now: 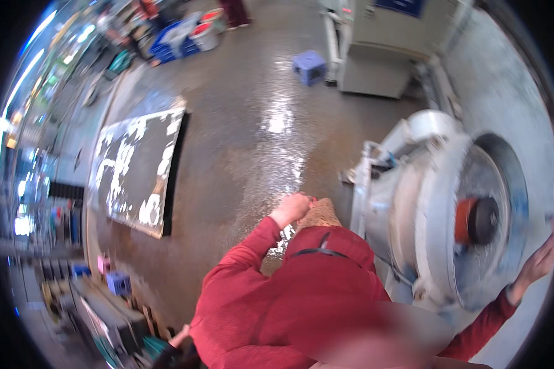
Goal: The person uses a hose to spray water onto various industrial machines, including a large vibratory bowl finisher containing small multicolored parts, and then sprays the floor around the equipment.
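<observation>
While the left hand (294, 209) curls at a brown textured piece (321, 214) before the red shirt (271, 295), pinch uncertain, the right hand (540, 257) stands spread near the wall (495, 67). A drum machine (428, 209) crowds between; a purple stool (309, 67) stands by the cabinet's (375, 72) left edge; its blue panel (403, 5) is unreadable.

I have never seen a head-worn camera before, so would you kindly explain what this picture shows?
It comes from a fisheye camera on someone's head, looking down, so straight edges bend. The red sleeves are the wearer's own. The left hand is at a brown textured item; whether it grips it is unclear. The right hand is stretched out near the picture's edge. Beside the wearer stands a large drum-shaped metal machine. A flat, glossy rectangular panel is to the left; a purple-blue stool stands ahead.
</observation>
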`<state>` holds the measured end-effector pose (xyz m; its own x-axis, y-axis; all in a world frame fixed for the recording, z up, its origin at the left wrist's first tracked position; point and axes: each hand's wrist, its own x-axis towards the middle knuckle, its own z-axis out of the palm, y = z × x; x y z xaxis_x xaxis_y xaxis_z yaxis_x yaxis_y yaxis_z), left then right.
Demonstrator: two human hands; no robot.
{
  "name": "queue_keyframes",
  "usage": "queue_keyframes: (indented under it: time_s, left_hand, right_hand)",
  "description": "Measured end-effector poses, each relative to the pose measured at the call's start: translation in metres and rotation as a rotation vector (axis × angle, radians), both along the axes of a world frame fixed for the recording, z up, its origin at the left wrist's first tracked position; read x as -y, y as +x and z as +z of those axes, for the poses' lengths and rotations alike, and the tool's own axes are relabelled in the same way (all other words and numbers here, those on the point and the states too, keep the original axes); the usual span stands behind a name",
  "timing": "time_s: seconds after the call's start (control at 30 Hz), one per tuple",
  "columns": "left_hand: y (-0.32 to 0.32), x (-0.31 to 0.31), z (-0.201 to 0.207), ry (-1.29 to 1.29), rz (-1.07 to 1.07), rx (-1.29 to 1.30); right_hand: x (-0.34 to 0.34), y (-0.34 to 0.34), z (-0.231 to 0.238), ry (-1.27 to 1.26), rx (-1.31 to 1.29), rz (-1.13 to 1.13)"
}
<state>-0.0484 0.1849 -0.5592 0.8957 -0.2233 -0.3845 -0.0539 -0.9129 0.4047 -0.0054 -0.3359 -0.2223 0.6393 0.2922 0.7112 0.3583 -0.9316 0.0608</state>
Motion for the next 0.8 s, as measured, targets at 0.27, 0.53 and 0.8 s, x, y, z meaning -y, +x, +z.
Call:
queue_keyframes:
  time_s: [0.27, 0.53, 0.8]
  left_hand:
    - [-0.012, -0.058, -0.032, 0.03, 0.139, 0.108]
    - [0.026, -0.167, -0.034, 0.029, 0.162, -0.147]
    - [0.071, -0.343, -0.028, 0.045, 0.238, 0.135]
  right_hand:
    - [0.065, 0.025, -0.06, -0.477, -0.533, -0.069]
    - [0.032, 0.056, -0.053, -0.151, -0.622, -0.595]
    - [-0.165, 0.155, -0.065, -0.309, -0.145, -0.374]
